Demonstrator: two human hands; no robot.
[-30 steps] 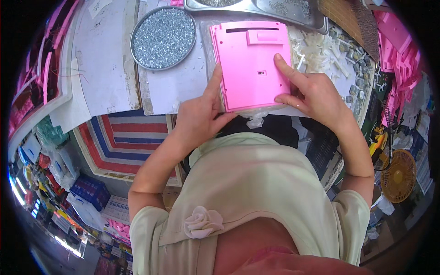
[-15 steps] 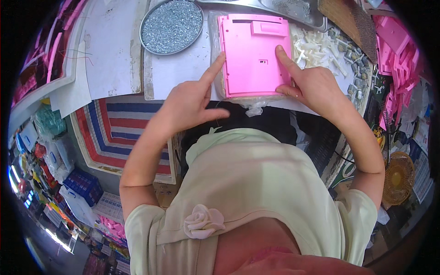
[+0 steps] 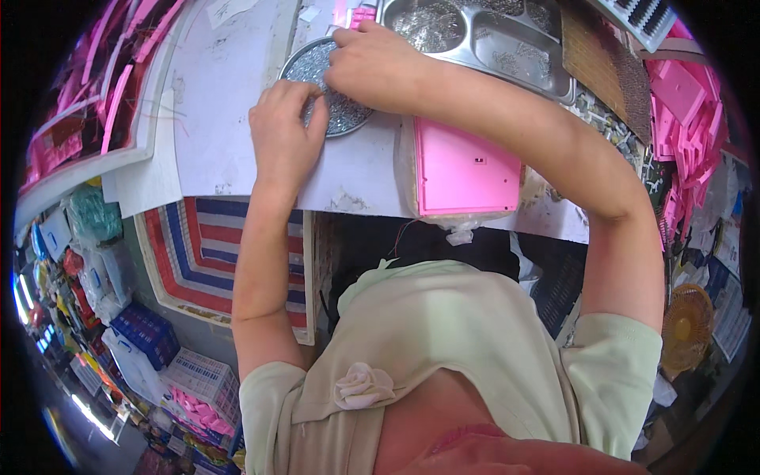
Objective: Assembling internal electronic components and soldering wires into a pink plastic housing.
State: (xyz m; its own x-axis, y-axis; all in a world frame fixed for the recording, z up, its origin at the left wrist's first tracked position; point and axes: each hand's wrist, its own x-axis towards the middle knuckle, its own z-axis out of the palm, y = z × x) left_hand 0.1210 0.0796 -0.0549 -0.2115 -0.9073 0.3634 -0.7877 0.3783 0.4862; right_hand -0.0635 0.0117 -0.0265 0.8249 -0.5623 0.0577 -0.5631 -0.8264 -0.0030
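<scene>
A round metal tray (image 3: 347, 123) full of small shiny metal pieces, which look like screws, sits at the back of the table. My left hand (image 3: 286, 131) is at its left rim, fingers curled over the edge and thumb bent toward them. From the right, my right hand (image 3: 376, 67) reaches across and covers the tray's far right part with fingers bent. Whatever either hand's fingertips hold is hidden. A pink plastic panel (image 3: 467, 178) with a small slot lies on clear plastic wrap at the table's near edge. My right forearm passes above its far part.
Behind the panel stands a compartment metal tray (image 3: 514, 55) with small metal parts. A brown board (image 3: 598, 63) and loose small parts lie to the right. Pink plastic pieces (image 3: 685, 103) are heaped at far right. A striped fabric-lined bin (image 3: 226, 253) sits below the table's left side.
Both hands have left the pink panel and gone to the round tray, the right one crossing over to the left. The whole view has shifted a little.
</scene>
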